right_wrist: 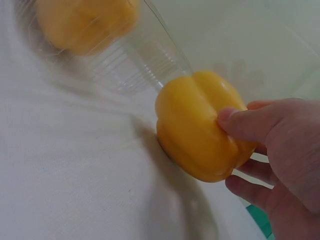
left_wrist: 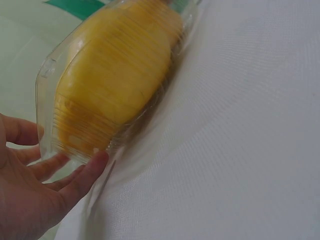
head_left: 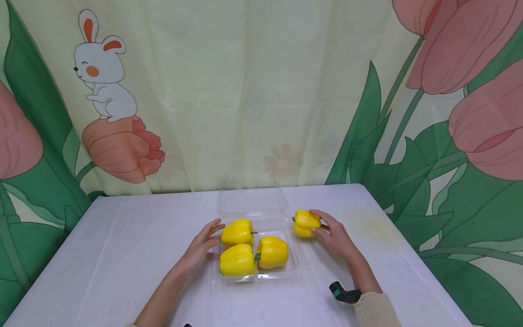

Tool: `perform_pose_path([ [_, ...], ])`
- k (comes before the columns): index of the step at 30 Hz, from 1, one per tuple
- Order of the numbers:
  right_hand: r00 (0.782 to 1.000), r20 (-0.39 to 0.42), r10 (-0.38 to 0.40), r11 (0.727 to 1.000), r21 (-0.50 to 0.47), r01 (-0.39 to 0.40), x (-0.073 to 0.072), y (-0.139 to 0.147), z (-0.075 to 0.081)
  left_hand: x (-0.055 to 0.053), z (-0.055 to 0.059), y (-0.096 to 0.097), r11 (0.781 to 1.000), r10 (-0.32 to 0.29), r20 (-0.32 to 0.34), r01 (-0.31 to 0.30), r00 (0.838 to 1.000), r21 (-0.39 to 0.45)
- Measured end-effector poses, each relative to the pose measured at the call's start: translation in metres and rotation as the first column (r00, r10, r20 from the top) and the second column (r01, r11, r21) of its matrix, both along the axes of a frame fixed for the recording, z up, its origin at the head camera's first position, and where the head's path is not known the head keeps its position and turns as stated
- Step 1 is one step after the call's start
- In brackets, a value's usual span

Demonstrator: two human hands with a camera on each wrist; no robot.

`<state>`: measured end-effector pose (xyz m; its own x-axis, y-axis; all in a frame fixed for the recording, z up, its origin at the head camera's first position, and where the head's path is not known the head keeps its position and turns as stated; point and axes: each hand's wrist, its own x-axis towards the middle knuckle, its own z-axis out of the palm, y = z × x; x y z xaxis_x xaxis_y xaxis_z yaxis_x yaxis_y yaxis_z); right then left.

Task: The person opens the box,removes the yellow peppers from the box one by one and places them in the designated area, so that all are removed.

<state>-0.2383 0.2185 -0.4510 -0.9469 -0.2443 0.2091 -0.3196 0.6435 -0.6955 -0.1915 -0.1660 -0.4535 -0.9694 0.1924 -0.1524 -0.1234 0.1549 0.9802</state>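
My right hand (head_left: 336, 234) grips a yellow bell pepper (head_left: 306, 223) just to the right of the clear plastic container (head_left: 271, 226). In the right wrist view, the thumb lies across this pepper (right_wrist: 195, 125), and a shadow spreads on the cloth below it. Three more yellow bell peppers sit in the container: one at the back left (head_left: 237, 231), one at the front left (head_left: 237, 261) and one at the front right (head_left: 273, 252). At the container's left side is my left hand (head_left: 199, 247), its spread fingertips touching the ribbed wall (left_wrist: 82, 127).
The container's clear lid (head_left: 252, 202) lies folded back behind it, near the table's far edge. A white cloth covers the table (head_left: 143, 254). Behind stands a curtain (head_left: 212, 100) printed with a rabbit and tulips. A black wrist device (head_left: 345, 294) sits by the right sleeve.
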Motion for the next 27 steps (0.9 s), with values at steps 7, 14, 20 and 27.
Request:
perform_pose_path([
  [7,1.0,0.007,-0.007,1.0,0.005,0.007,-0.0002,-0.0001,-0.0017,0.0016,0.0002,0.0003,1.0,-0.001,0.003,0.001,1.0,-0.002],
  [14,1.0,0.003,-0.02,1.0,0.006,0.02,-0.001,-0.0016,-0.0008,0.0022,0.0013,-0.0001,1.0,-0.003,0.001,0.003,1.0,-0.004],
  [20,1.0,0.002,-0.017,0.999,0.028,0.016,-0.0002,-0.0034,0.0019,0.0023,0.0023,0.0,1.0,-0.001,-0.002,0.001,1.0,-0.006],
  [27,0.999,0.038,-0.021,0.999,0.044,0.02,0.0028,-0.0036,0.0043,0.0013,0.0005,0.0018,1.0,0.009,0.003,-0.009,1.0,-0.02],
])
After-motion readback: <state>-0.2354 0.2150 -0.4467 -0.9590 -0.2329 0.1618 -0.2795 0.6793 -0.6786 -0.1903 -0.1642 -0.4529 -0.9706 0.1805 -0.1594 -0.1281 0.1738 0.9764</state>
